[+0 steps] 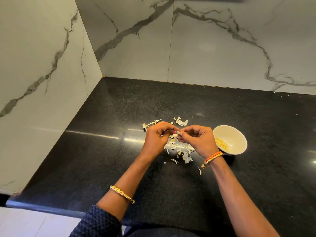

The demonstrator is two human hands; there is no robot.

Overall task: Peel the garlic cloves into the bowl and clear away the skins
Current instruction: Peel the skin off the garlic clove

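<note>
Both hands, left hand (156, 139) and right hand (196, 138), pinch one garlic clove (178, 133) between fingertips; slippery, it could squirt past the bowl (239, 134) beside the grip.

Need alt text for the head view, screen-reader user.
Both hands, left hand and right hand, pinch one garlic clove above loose skins on a black counter. A cream bowl of peeled cloves sits right.

Left of bowl (230, 139): skins (181, 151) litter the counter (119, 159).
Behind bowl: bare counter up to the wall (213, 53).
</note>
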